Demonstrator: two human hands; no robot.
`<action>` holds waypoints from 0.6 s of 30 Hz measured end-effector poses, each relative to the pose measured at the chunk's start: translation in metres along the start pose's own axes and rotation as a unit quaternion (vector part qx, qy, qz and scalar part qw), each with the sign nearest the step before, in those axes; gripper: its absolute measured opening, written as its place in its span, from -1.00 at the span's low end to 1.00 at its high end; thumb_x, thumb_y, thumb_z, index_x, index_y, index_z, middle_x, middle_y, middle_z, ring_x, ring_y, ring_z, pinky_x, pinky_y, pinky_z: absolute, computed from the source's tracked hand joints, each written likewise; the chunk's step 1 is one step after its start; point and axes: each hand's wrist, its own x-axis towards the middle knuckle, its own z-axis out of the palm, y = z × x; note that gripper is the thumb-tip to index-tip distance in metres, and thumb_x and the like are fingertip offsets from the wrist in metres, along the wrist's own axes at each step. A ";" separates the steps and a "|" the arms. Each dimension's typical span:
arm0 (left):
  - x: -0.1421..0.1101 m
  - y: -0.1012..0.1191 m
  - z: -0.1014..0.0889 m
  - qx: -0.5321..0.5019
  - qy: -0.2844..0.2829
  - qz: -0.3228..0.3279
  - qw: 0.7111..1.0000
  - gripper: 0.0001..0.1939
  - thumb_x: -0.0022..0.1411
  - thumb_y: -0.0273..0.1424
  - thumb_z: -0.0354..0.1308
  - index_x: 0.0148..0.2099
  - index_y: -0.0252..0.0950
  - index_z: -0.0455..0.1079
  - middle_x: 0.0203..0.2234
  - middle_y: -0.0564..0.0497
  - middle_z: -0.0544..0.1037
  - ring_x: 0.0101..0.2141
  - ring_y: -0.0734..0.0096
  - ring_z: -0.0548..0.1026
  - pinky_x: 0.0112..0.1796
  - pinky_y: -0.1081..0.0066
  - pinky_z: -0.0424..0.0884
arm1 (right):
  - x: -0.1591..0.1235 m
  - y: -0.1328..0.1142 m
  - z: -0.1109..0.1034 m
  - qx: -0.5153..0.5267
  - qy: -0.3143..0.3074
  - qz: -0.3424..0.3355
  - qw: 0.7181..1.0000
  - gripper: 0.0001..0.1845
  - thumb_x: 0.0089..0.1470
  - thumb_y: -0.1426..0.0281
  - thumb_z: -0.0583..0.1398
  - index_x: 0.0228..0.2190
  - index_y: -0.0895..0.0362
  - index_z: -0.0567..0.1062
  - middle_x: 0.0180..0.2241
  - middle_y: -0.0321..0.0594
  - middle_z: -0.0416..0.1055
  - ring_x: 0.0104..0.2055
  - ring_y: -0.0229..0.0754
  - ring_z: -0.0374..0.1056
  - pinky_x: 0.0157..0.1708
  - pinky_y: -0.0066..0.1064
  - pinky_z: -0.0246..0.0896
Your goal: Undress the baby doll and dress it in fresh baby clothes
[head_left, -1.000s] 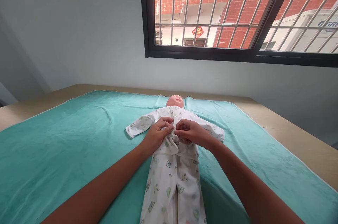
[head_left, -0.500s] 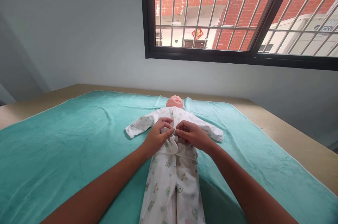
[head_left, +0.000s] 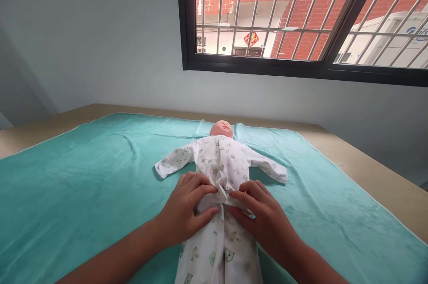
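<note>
A baby doll (head_left: 221, 129) lies on its back in a white printed baby shirt (head_left: 209, 154) and matching baby pants (head_left: 217, 248). The shirt's sleeves are spread out to both sides, and its front is closed over the chest. At the waist, my left hand (head_left: 192, 203) has the left part of the shirt's hem between thumb and fingers. My right hand (head_left: 257, 208) grips the hem on the other side, its thumb underneath. The fabric bunches in a small fold between the two hands. Parts of the hem are hidden by the fingers.
A turquoise blanket (head_left: 100, 168) lies under the doll on a wooden table (head_left: 377, 172). Behind the table stands a pale wall (head_left: 127, 65) with a dark-framed, barred window (head_left: 254, 62).
Both hands have moved down from the shirt's front, where they pinched at its middle, to the hem at the waist. The chest of the shirt is uncovered and its front edges now meet.
</note>
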 end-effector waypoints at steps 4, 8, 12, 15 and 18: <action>0.003 0.008 0.009 0.018 0.018 -0.038 0.999 -0.75 0.15 -0.43 0.24 -0.09 -0.21 0.37 -0.19 -0.05 0.43 -0.14 0.17 0.32 -0.12 0.16 0.30 | 0.003 -0.008 0.002 -0.022 0.012 -0.031 0.999 -0.82 0.21 0.53 0.11 -0.20 0.09 0.46 -0.34 -0.16 0.39 -0.32 -0.15 0.28 -0.32 -0.27 0.26; 0.005 0.014 0.011 0.026 0.012 -0.056 0.998 -0.82 0.13 -0.50 0.22 -0.18 -0.23 0.36 -0.26 -0.03 0.45 -0.21 0.21 0.33 -0.20 0.21 0.29 | -0.001 -0.012 0.001 0.084 0.055 0.014 0.995 -0.87 0.21 0.55 0.09 -0.29 0.10 0.38 -0.36 -0.21 0.35 -0.34 -0.21 0.26 -0.37 -0.35 0.21; 0.006 0.014 0.012 0.032 0.012 -0.036 0.999 -0.95 0.23 -0.50 0.13 -0.27 -0.24 0.38 -0.32 -0.02 0.47 -0.25 0.25 0.34 -0.25 0.25 0.29 | -0.005 -0.009 0.000 0.164 0.087 0.078 0.979 -0.88 0.25 0.51 0.04 -0.34 0.09 0.31 -0.38 -0.25 0.27 -0.38 -0.25 0.22 -0.42 -0.39 0.17; 0.005 0.012 0.010 0.025 0.020 0.007 0.999 -0.88 0.32 -0.50 0.04 -0.24 -0.25 0.39 -0.24 -0.05 0.52 -0.17 0.24 0.38 -0.18 0.22 0.30 | -0.007 -0.007 0.001 0.178 0.104 0.101 0.973 -0.85 0.26 0.49 0.01 -0.36 0.08 0.27 -0.41 -0.27 0.23 -0.40 -0.25 0.19 -0.45 -0.39 0.14; 0.004 0.009 0.008 0.010 0.015 0.058 0.998 -0.86 0.33 -0.53 0.01 -0.21 -0.24 0.36 -0.12 -0.04 0.57 -0.01 0.21 0.40 0.01 0.13 0.26 | -0.007 -0.007 0.001 0.152 0.099 0.058 0.982 -0.88 0.23 0.52 0.03 -0.32 0.08 0.30 -0.35 -0.21 0.27 -0.33 -0.20 0.24 -0.39 -0.34 0.20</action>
